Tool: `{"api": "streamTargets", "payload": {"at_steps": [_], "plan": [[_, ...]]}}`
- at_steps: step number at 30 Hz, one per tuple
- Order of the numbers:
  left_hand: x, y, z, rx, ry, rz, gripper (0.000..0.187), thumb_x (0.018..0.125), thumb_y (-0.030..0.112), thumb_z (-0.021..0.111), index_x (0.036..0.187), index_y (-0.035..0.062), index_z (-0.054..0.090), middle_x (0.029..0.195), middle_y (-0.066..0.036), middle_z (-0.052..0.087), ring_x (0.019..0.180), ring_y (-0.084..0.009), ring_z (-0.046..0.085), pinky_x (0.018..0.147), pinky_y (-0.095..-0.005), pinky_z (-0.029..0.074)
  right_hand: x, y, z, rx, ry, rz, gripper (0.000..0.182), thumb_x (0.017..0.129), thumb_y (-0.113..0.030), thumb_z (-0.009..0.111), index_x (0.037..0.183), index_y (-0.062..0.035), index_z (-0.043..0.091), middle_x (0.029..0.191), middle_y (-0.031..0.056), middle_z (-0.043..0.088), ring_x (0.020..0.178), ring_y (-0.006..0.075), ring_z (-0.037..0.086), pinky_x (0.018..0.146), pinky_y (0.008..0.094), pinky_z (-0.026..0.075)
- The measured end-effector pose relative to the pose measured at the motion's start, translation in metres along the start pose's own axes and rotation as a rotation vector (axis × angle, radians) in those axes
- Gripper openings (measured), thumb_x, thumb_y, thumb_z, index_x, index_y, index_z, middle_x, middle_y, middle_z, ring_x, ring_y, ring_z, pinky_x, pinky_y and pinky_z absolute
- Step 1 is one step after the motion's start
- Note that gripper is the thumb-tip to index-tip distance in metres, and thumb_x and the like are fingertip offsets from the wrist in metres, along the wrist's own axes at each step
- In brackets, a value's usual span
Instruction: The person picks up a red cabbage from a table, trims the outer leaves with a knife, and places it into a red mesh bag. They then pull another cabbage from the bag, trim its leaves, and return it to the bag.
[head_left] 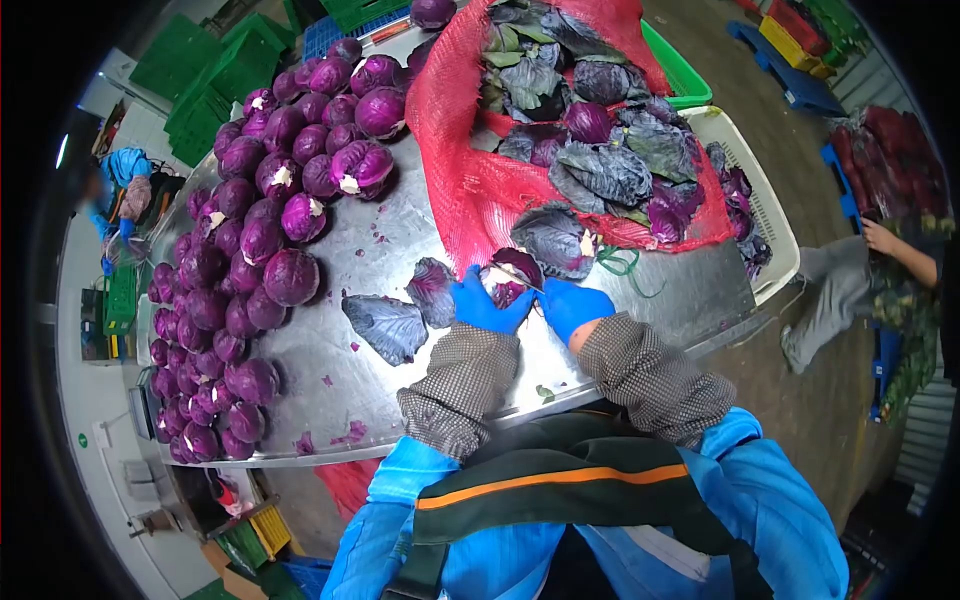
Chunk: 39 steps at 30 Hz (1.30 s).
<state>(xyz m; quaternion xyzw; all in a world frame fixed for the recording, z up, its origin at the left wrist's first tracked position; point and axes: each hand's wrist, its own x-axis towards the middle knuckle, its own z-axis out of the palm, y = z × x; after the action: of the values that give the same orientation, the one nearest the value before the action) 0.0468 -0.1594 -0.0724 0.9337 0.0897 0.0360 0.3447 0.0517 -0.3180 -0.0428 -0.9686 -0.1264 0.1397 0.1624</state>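
Note:
Near the front edge of the metal table, my left hand (489,304), in a blue glove, grips a red cabbage (511,272) from its left side. The cabbage shows a pale cut patch and dark purple leaves. My blue-gloved right hand (574,306) is closed against the cabbage's right side. A thin edge shows at its fingertips, but what it holds is mostly hidden. Loose outer leaves (385,328) lie to the left of my hands. Just beyond them, a large dark leaf (557,240) rests against the red mesh sack (455,160).
Many trimmed red cabbages (290,278) are heaped along the table's left side. Untrimmed leafy heads (600,172) lie on the open sack. A cream crate (776,222) with leaves stands at the right edge, beside a green crate (676,66). Other people are at both sides.

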Motion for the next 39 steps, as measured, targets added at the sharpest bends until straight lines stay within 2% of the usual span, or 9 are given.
{"api": "streamTargets", "payload": {"at_steps": [6, 7, 10, 11, 23, 27, 32, 37, 39], "plan": [[-0.015, -0.003, 0.001, -0.079, 0.096, 0.162, 0.101, 0.052, 0.041, 0.082, 0.124, -0.007, 0.031, 0.104, -0.029, 0.042, 0.091, -0.0398, 0.051, 0.079, -0.0455, 0.045, 0.041, 0.021, -0.006, 0.18, -0.068, 0.13, 0.022, 0.086, -0.022, 0.047, 0.096, -0.0042, 0.055, 0.082, 0.0149, 0.064, 0.076, 0.0338, 0.063, 0.066, 0.044, 0.05], [-0.014, -0.004, 0.001, -0.11, 0.101, 0.154, 0.102, 0.05, 0.041, 0.083, 0.124, -0.0068, 0.032, 0.105, -0.028, 0.043, 0.093, -0.0381, 0.051, 0.08, -0.0449, 0.045, 0.041, 0.023, -0.003, -0.086, 0.056, -0.275, 0.029, 0.086, -0.03, 0.049, 0.1, -0.0046, 0.054, 0.086, 0.0172, 0.064, 0.078, 0.0355, 0.062, 0.069, 0.0444, 0.049], [-0.014, -0.006, 0.003, -0.209, 0.102, 0.127, 0.105, 0.045, 0.042, 0.086, 0.124, -0.0065, 0.036, 0.106, -0.023, 0.047, 0.098, -0.0328, 0.052, 0.083, -0.043, 0.044, 0.031, -0.014, -0.022, 0.239, 0.05, 0.056, 0.037, 0.083, -0.036, 0.053, 0.107, -0.0079, 0.053, 0.087, 0.0185, 0.063, 0.079, 0.0364, 0.062, 0.069, 0.0444, 0.049], [-0.012, -0.032, 0.02, -0.201, 0.185, 0.356, 0.102, 0.045, 0.039, 0.086, 0.124, -0.0045, 0.038, 0.107, -0.021, 0.047, 0.098, -0.0308, 0.051, 0.084, -0.0413, 0.043, 0.035, -0.012, -0.014, 0.336, 0.1, -0.006, 0.043, 0.079, -0.036, 0.056, 0.113, -0.0104, 0.05, 0.085, 0.0199, 0.063, 0.078, 0.0368, 0.061, 0.068, 0.0446, 0.049], [-0.002, -0.048, 0.006, -0.785, -0.045, 0.087, 0.087, 0.056, 0.027, 0.085, 0.125, 0.0001, 0.039, 0.115, -0.015, 0.049, 0.106, -0.0238, 0.049, 0.091, -0.0366, 0.04, 0.07, 0.036, 0.041, 0.261, -0.036, 0.194, 0.039, 0.079, -0.024, 0.056, 0.112, -0.0063, 0.047, 0.092, 0.0246, 0.061, 0.082, 0.0375, 0.062, 0.073, 0.0447, 0.049], [0.0, -0.055, 0.001, -0.774, -0.022, 0.098, 0.09, 0.055, 0.021, 0.086, 0.126, -0.0022, 0.036, 0.116, -0.014, 0.049, 0.109, -0.0232, 0.048, 0.093, -0.0365, 0.039, 0.045, 0.007, -0.021, 0.902, -0.299, 0.315, 0.054, 0.076, -0.037, 0.062, 0.117, -0.0047, 0.046, 0.093, 0.0206, 0.062, 0.074, 0.0307, 0.064, 0.055, 0.0381, 0.052], [-0.011, -0.019, -0.019, -0.68, 0.023, 0.248, 0.101, 0.049, 0.024, 0.088, 0.129, -0.0019, 0.032, 0.119, -0.015, 0.047, 0.111, -0.0246, 0.046, 0.096, -0.0367, 0.037, 0.03, 0.004, -0.015, 0.612, -0.066, -0.053, 0.043, 0.077, -0.03, 0.057, 0.113, -0.0078, 0.05, 0.086, 0.0188, 0.062, 0.073, 0.03, 0.063, 0.054, 0.0376, 0.051], [-0.009, -0.013, -0.028, -0.784, -0.041, 0.149, 0.091, 0.061, 0.031, 0.082, 0.132, 0.0037, 0.03, 0.128, -0.016, 0.04, 0.117, -0.0291, 0.043, 0.098, -0.0425, 0.036, 0.02, 0.033, 0.005, 0.666, 0.023, 0.069, 0.033, 0.078, -0.018, 0.052, 0.111, -0.0121, 0.054, 0.086, 0.0187, 0.062, 0.074, 0.0308, 0.063, 0.064, 0.0395, 0.049], [-0.005, -0.017, -0.031, -1.378, -0.387, -0.237, 0.09, 0.064, 0.044, 0.076, 0.131, 0.0041, 0.031, 0.125, -0.019, 0.044, 0.114, -0.0338, 0.046, 0.093, -0.0502, 0.039, 0.023, 0.056, 0.018, 0.807, -0.007, 0.196, 0.043, 0.081, -0.027, 0.057, 0.122, -0.0147, 0.048, 0.091, 0.0162, 0.063, 0.072, 0.0286, 0.062, 0.063, 0.0379, 0.05]]}}
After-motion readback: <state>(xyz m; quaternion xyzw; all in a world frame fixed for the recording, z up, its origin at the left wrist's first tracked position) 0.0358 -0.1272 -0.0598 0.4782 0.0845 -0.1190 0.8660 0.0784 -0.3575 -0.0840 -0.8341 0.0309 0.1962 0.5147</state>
